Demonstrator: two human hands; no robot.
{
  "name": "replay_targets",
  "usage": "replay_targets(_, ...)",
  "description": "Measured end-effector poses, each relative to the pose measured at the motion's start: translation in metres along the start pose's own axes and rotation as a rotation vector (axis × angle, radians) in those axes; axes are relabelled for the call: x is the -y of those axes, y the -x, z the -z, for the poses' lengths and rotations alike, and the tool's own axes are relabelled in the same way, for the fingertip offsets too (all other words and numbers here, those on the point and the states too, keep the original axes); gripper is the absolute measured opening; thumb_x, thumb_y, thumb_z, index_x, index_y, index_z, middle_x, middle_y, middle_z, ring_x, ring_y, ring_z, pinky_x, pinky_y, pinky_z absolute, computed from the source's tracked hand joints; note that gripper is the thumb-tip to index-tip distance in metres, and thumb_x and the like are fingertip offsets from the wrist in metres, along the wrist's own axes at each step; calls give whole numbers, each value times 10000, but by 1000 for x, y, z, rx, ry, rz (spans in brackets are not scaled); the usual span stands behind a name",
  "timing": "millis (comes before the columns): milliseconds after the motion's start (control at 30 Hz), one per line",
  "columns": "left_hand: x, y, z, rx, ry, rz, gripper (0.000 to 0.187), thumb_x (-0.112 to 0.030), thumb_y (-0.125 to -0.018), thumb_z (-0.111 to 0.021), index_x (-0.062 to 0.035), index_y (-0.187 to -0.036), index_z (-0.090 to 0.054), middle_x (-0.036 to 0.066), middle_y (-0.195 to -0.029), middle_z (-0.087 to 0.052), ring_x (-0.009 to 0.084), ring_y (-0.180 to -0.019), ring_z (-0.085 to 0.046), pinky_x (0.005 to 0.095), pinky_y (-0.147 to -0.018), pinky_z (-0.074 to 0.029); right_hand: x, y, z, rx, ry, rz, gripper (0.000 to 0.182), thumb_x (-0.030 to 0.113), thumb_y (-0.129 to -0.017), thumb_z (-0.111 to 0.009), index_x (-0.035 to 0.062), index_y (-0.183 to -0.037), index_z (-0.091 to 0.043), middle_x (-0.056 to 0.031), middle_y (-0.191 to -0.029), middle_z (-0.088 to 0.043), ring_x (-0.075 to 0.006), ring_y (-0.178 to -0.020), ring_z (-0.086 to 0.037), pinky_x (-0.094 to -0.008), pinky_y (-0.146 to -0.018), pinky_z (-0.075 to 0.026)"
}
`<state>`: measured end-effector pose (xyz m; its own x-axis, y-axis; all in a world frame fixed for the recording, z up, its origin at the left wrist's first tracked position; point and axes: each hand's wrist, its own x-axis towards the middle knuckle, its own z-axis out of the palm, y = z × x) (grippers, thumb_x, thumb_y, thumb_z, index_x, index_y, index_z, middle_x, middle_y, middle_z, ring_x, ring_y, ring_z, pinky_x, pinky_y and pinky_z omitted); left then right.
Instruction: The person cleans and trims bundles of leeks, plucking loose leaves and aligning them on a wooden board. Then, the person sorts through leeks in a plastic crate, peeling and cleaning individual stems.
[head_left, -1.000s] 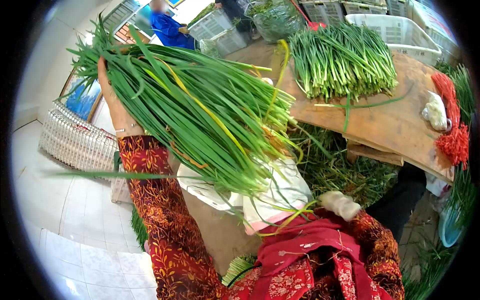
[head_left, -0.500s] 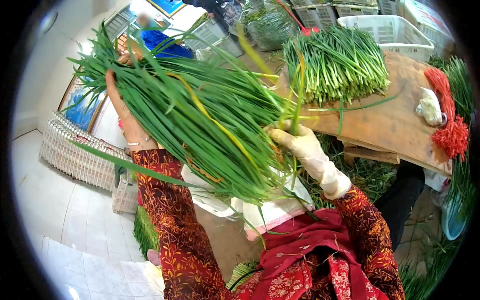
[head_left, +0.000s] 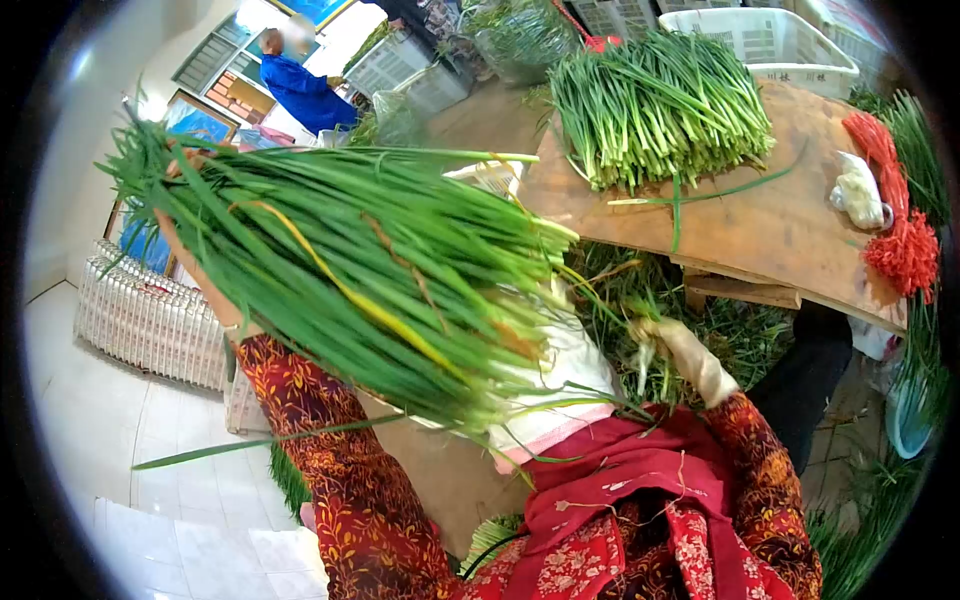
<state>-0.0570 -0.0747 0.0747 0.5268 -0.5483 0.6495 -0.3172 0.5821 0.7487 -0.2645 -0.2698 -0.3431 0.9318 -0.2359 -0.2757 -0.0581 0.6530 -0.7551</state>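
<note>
A large bunch of garlic chives [head_left: 370,270] fans out across the view, leaf tips at the upper left and pale stem ends toward the middle. My bare left hand [head_left: 182,162] is closed around the leafy end, partly covered by leaves. A yellow leaf [head_left: 335,275] lies along the bunch, beside a withered brown one. My right hand [head_left: 690,355], in a pale, stained glove, is low to the right, apart from the bunch. Its fingers are blurred and appear closed on loose chive leaves [head_left: 642,318], over the leaf litter [head_left: 735,340] on the floor.
A stack of chives [head_left: 665,110] lies on a wooden board [head_left: 730,235], with red ties [head_left: 900,250] and a crumpled white glove [head_left: 858,195] at its right. Behind stands a white crate [head_left: 810,70]. A person in blue [head_left: 300,90] is at the far left. White crates [head_left: 150,320] line the wall.
My right hand has drawn away from the stem ends, down and to the right, with loose leaves. My left hand and the bunch have shifted left and slightly down in view.
</note>
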Motion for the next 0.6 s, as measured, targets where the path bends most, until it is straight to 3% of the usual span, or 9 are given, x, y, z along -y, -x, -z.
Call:
replay_targets(67,2,-9,19,121,108,43,326,-285,-884,-473,-36,-1094,-476,28,-920,-550,161,-893,-525,393,-881,-417,37,-20,-39,212,-80,76,332,234,-896,-446,-7,-1108,-531,-41,-923,-589,-128,-875,-537,-286,-754,-442)
replay_targets(100,4,-8,20,101,85,15,326,-285,-884,-473,-36,-1094,-476,28,-921,-550,161,-894,-525,394,-881,-417,45,-31,-60,141,-129,103,351,245,-901,-440,-16,-1126,-509,-49,-986,-580,-141,-904,-544,-297,-806,-444)
replay_targets(167,6,-4,17,72,50,-15,326,-286,-884,-473,-37,-1095,-476,29,-922,-551,161,-897,-525,395,-880,-418,62,-40,-84,419,-224,290,401,331,-877,-481,22,-1132,-510,-65,-1077,-555,-150,-914,-548,-301,-816,-447)
replay_targets(233,6,0,15,67,43,-26,326,-286,-884,-472,-37,-1095,-476,30,-924,-552,162,-900,-525,397,-879,-418,73,-59,-101,492,-673,79,381,347,-858,-508,68,-1118,-520,-65,-1054,-566,-158,-896,-551,-301,-783,-464)
replay_targets(300,7,0,17,79,59,-31,326,-286,-885,-472,-38,-1096,-475,31,-926,-553,162,-903,-525,398,-878,-418,95,-36,-109,292,-618,386,409,395,-844,-531,91,-1117,-510,-72,-1025,-577,-170,-865,-557,-312,-738,-486)
replay_targets(333,8,0,19,92,70,-40,326,-286,-885,-472,-38,-1097,-475,31,-926,-553,162,-904,-525,398,-878,-419,99,-23,-102,438,-688,320,472,456,-825,-542,106,-1139,-494,-70,-1043,-581,-173,-879,-559,-294,-737,-488)
replay_targets(367,10,-3,21,108,86,-40,326,-286,-885,-471,-38,-1097,-475,31,-927,-554,163,-906,-525,399,-877,-419,88,-35,-79,697,-615,376,574,514,-813,-522,101,-1206,-450,-77,-1120,-555,-183,-968,-545,-327,-809,-467)
replay_targets(467,15,-6,20,141,120,-36,326,-286,-886,-471,-39,-1098,-474,33,-930,-555,163,-910,-525,401,-876,-419,99,12,-89,466,-319,525,686,558,-804,-487,90,-1291,-370,-90,-1213,-493,-197,-1094,-480,-380,-893,-414)
replay_targets(600,26,-12,22,258,254,8,327,-287,-886,-470,-39,-1100,-473,34,-933,-557,164,-916,-525,404,-874,-420,95,5,-68,538,-50,577,710,613,-804,-427,32,-1211,-464,-73,-1172,-523,-164,-1033,-506,-317,-872,-421)
